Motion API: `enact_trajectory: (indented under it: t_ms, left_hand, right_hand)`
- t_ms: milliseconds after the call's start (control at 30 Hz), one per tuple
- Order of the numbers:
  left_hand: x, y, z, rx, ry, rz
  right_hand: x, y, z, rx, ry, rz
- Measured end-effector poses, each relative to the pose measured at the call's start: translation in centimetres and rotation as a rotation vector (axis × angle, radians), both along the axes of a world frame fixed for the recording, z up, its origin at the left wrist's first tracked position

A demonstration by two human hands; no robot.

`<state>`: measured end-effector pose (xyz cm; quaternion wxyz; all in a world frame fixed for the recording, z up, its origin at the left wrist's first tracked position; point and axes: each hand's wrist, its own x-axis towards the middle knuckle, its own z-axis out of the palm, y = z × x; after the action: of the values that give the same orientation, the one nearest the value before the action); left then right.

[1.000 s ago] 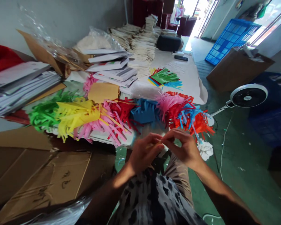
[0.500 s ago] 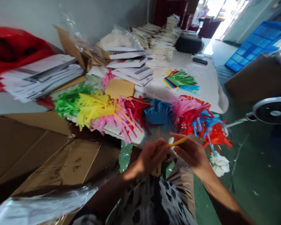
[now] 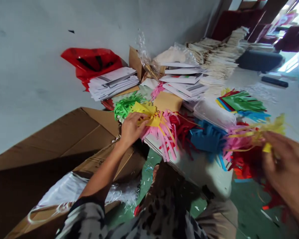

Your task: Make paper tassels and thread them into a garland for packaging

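My left hand (image 3: 133,128) is closed with its fingertips on the yellow fringed paper (image 3: 153,116), at the left end of a row of coloured paper fringes. Green fringed paper (image 3: 126,103) lies just beyond it and pink strips (image 3: 165,139) hang over the table edge beside it. At the right, my right hand (image 3: 285,162), blurred by motion, pinches a yellow paper tassel (image 3: 271,127) above pink (image 3: 230,142) and red fringes. Blue fringed paper (image 3: 204,139) lies between the two hands.
An open cardboard box (image 3: 72,132) stands left of the table (image 3: 204,176). Behind the fringes are stacked printed sheets (image 3: 114,83), a red bag (image 3: 97,63), a clear plastic box (image 3: 214,114) and layered fringed sheets (image 3: 244,101). A wall runs along the back.
My hands, together over my lap before, have moved apart. The left went onto the yellow fringed paper; the right moved out right with a yellow tassel. The view has turned left.
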<state>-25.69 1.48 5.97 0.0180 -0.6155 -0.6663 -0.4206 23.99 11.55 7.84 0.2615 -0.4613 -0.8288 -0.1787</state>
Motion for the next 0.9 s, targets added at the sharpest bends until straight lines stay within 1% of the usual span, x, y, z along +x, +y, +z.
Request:
enact_trajectory:
  t_ms: [67, 100, 167, 233, 300, 367, 433, 467, 500, 533, 567, 633, 667, 767, 833, 900]
  left_hand:
    - [-2.4, 0.4, -0.8, -0.069, 0.129, -0.041]
    - [-3.0, 0.5, -1.2, -0.108, 0.174, -0.079]
    - [-3.3, 0.7, -2.1, -0.16, 0.214, -0.157]
    - [-3.1, 1.3, -2.3, -0.153, 0.175, -0.214]
    - [-3.3, 2.6, -1.5, -0.085, 0.056, -0.22]
    - [-4.0, 4.8, 0.2, 0.012, -0.136, -0.173]
    - [-5.1, 7.6, 2.7, 0.101, -0.357, -0.109]
    - [-5.7, 9.0, 4.0, 0.147, -0.452, -0.053]
    - [-6.3, 10.4, 5.2, 0.156, -0.506, -0.006]
    - [-6.8, 11.6, 6.4, 0.109, -0.509, 0.005]
    - [-7.2, 12.6, 7.5, 0.025, -0.497, -0.03]
    - [-7.8, 14.0, 9.2, -0.049, -0.48, -0.1]
    - [-8.0, 14.4, 10.0, -0.038, -0.473, -0.124]
    - [-7.7, 14.6, 12.2, 0.168, -0.421, -0.108]
    - [-6.4, 13.9, 13.6, 0.275, -0.342, -0.127]
    - [-3.9, 12.3, 14.7, 0.29, -0.257, -0.226]
  right_hand:
    - [-0.9, 0.5, -1.3, 0.011, -0.124, 0.086]
    - [-1.3, 0.6, -1.9, 0.001, -0.177, 0.103]
    - [-1.8, 0.7, -2.6, -0.023, -0.257, 0.086]
    - [-2.3, 0.5, -2.3, -0.034, -0.289, 0.069]
    - [-3.3, 0.1, -1.3, -0.006, -0.287, 0.088]
    - [-4.9, -0.5, -0.1, 0.027, -0.244, 0.121]
    - [-6.9, -1.0, 0.9, 0.036, -0.151, 0.187]
    - [-7.8, -1.2, 1.2, 0.032, -0.097, 0.222]
    - [-8.6, -1.5, 1.4, 0.025, -0.043, 0.257]
    - [-9.3, -1.8, 1.5, 0.018, 0.002, 0.283]
    - [-9.9, -2.1, 1.5, 0.003, 0.028, 0.299]
    - [-10.4, -2.7, 1.4, -0.029, 0.053, 0.32]
    - [-10.6, -3.0, 1.4, -0.039, 0.054, 0.324]
    - [-10.7, -3.9, 1.6, -0.049, 0.064, 0.325]
    - [-10.9, -4.4, 2.1, -0.042, 0.095, 0.329]
    - [-11.3, -5.0, 2.8, -0.018, 0.163, 0.341]
